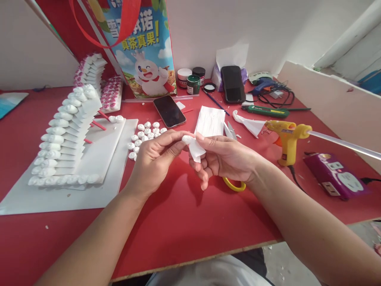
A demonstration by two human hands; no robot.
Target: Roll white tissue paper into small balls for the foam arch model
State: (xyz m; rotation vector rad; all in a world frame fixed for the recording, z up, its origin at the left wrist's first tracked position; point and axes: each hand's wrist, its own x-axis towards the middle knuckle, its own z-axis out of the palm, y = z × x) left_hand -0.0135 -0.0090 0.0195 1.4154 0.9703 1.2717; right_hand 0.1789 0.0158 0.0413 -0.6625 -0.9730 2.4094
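Note:
My left hand (154, 157) and my right hand (223, 157) meet over the red table (178, 222). Both pinch one small piece of white tissue (190, 145) rolled into a ball at its top, the left fingertips on the ball, the right fingers around the loose tail below. Just behind the hands lie several finished white paper balls (144, 133) and a flat sheet of white tissue (210, 121). To the left stands a stepped white model (68, 135) edged with rows of the same balls, on a white board (98, 190).
A yellow glue gun (287, 137) stands at the right, its stick pointing right, beside a purple power strip (336, 176). Yellow-handled scissors (235, 184) lie under my right hand. Two phones (169, 111) (232, 84), paint jars (193, 81), a printed bag (143, 51) and a green knife (264, 111) sit behind.

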